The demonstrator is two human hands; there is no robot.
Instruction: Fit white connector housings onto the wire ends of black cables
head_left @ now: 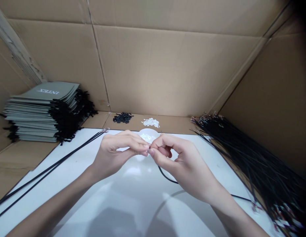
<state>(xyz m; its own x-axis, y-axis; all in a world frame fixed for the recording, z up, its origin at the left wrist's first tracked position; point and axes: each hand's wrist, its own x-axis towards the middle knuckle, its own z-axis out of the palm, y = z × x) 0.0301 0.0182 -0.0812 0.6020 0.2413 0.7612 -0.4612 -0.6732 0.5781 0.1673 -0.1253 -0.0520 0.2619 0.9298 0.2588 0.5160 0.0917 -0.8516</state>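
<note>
Both hands meet above the white table, fingertip to fingertip. My right hand (187, 164) is closed in a pinch on a black cable (167, 177), which curves out below the fingers and passes behind the wrist to the right. My left hand (115, 151) has its thumb and fingers pressed together at the cable's tip; what lies between them is too small and covered to make out. Just behind the fingertips stands a white bowl (149, 131) with small white pieces in it, partly hidden by the hands.
At the back lie heaps of short black tubes (122, 118) and small white pieces (151, 122). A few black cables (69, 157) cross the left side. A thick cable bundle (239, 151) lies right. Grey printed pouches (34, 115) are stacked left. Cardboard walls (180, 72) enclose the table.
</note>
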